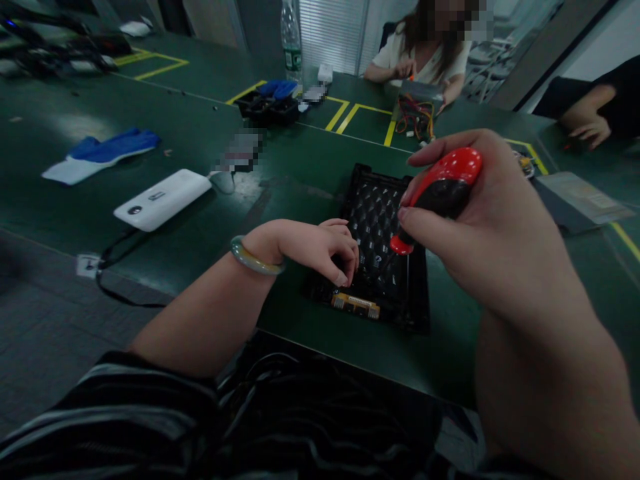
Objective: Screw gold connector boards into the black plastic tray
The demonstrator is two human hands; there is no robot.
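Observation:
A black rectangular device (373,227) with a quilted-looking surface lies on the green table (285,300). Along its near edge is a gold-coloured connector piece (356,305). My right hand (480,213) is wrapped round a red and black screwdriver (445,183), held over the right side of the device; its tip is hard to make out. My left hand (320,250), with a bangle at the wrist, rests at the device's left edge. Its fingers are curled, and whatever may be between them is too small to tell.
A white power bank (163,199) with a black cable and a blue-white glove (103,155) lie at left. Farther back are a black tray (267,107) and a bottle (291,47). Across the table a person handles a box with coloured wires (416,117); another person's hand is at right.

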